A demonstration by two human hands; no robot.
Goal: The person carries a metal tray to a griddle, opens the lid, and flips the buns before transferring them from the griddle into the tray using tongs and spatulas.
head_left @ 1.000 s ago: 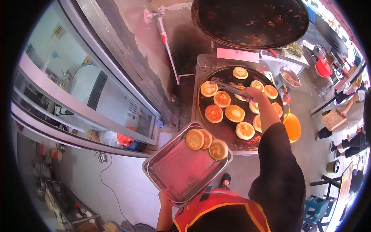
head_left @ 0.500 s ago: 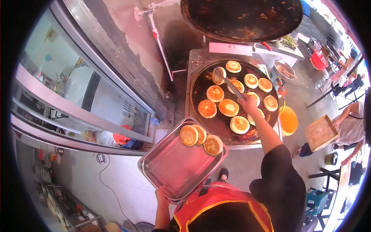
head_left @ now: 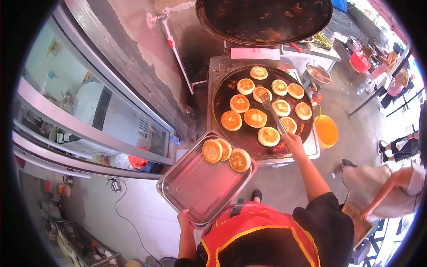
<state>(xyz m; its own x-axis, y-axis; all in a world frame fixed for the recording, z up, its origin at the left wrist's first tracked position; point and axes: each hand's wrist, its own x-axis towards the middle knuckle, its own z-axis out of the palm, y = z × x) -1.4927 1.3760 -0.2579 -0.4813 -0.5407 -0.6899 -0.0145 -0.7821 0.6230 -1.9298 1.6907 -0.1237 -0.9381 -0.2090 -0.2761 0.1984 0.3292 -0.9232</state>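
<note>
In the head view: twelve round, golden-browned flatbreads (head_left: 255, 118) spread over a large, round, black metal griddle (head_left: 244, 141), right of centre on the far side. Long silver metal tongs (head_left: 278, 119) clamped in the right hand (head_left: 292, 142) by their near end, with the far end over a flatbread amid the others (touching it or just above, cannot tell which). Well apart from there, the left hand (head_left: 183, 219), clamped on the near left rim of a shallow, rectangular, silver metal tray (head_left: 195, 182), left of and nearer than the griddle. Inside, along the far right side, three more browned flatbreads (head_left: 240, 160): two overlapping, one close by to the right. Beyond the griddle, a big, round, dark metal lid (head_left: 264, 20), raised. To the right, a round orange bucket (head_left: 327, 131); farther off, a silver metal bowl (head_left: 318, 73). Far left, a metal-framed glass window (head_left: 89, 116).
</note>
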